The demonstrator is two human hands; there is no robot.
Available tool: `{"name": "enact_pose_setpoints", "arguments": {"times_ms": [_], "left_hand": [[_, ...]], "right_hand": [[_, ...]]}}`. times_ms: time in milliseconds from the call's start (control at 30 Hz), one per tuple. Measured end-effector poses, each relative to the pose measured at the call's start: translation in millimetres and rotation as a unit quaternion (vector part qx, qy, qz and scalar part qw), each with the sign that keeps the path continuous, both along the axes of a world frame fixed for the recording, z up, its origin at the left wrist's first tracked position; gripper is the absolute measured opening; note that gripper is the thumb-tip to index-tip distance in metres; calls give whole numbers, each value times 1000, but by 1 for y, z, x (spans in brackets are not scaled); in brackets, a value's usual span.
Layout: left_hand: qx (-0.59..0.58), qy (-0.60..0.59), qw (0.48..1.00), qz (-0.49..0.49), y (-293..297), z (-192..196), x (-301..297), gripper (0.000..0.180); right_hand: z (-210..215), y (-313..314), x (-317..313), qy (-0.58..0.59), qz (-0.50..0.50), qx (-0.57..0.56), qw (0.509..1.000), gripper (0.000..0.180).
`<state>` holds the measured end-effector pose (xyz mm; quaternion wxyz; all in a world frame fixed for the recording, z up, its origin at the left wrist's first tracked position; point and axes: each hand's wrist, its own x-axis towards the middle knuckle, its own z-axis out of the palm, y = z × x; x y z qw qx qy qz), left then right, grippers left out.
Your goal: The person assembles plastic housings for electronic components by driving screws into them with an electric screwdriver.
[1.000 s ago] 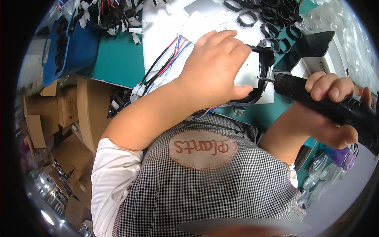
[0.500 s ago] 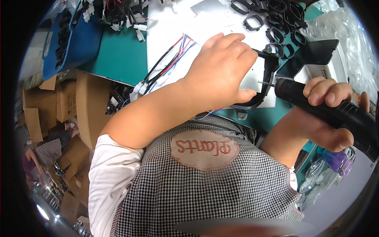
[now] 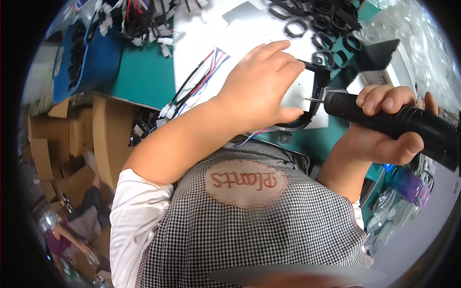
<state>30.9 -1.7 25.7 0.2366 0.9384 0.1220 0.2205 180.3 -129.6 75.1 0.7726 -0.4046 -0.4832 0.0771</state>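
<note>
My left hand (image 3: 259,84) lies over a black plastic frame (image 3: 322,79) with a pale plate (image 3: 298,91) inside it, steadying it with thumb and fingers held apart. Much of the frame is hidden beneath that hand. In my right hand (image 3: 379,129) is a thick black cylindrical electric screwdriver (image 3: 345,104), held nearly level, fingers wrapped over its body. Its thin metal bit points left and its tip meets the pale plate near the frame's right side. Whether a screw sits under the tip is too small to tell.
Wires with white connectors (image 3: 192,91) lie left of the frame on a white sheet (image 3: 187,48). Several black rings (image 3: 295,29) are heaped at the back, near clear plastic wrap (image 3: 422,57). A blue bin (image 3: 101,62) stands left. Beyond the cardboard boxes (image 3: 81,125), another person (image 3: 62,237) sits.
Both hands, the frame and the screwdriver appear slightly further left, as does the table behind them. The bit remains at the plate. The person at lower left has shifted position.
</note>
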Motion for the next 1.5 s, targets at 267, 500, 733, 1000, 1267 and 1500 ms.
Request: {"name": "enact_pose_setpoints", "arguments": {"times_ms": [267,500,733,1000,1267,1500], "left_hand": [[-9,-27,998,-51,1,0,4,68],[10,-22,998,-63,2,2,8,68],[17,-16,998,-60,5,1,0,69],[-59,44,997,-17,12,7,-20,71],[-70,4,997,-21,2,-6,-14,65],[-82,-6,996,-19,5,-8,-17,65]], "right_hand": [[36,-80,60,25,-58,74,995,66],[17,-69,57,19,-266,7,964,62],[19,-59,41,83,-127,-5,988,64],[22,-40,35,-21,202,49,978,77],[12,7,11,-41,268,80,959,87],[9,27,-24,-18,93,41,995,79]]}}
